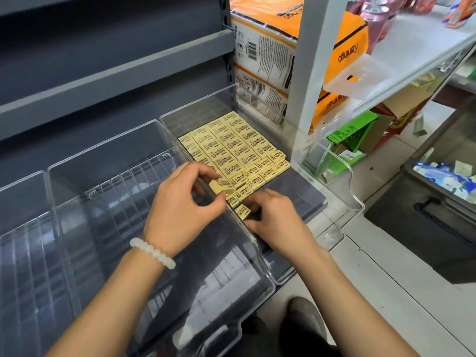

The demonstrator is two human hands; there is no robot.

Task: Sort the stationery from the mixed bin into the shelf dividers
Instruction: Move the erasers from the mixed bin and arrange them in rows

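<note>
Several pale yellow erasers (233,146) with black print lie in neat rows inside a clear plastic divider tray (354,186) on the grey shelf. My left hand (180,207), with a white bead bracelet at the wrist, pinches one loose eraser (221,186) tilted above the front rows. My right hand (273,220) is at the tray's front part, its fingers curled round another eraser (243,211) that lies flat there.
Two clear divider trays (103,191) stand to the left with nothing in them. Orange and white boxes (273,55) are stacked behind a white shelf post (309,73). A dark bin (438,191) with packets sits on the floor at right. My shoe (306,318) shows below.
</note>
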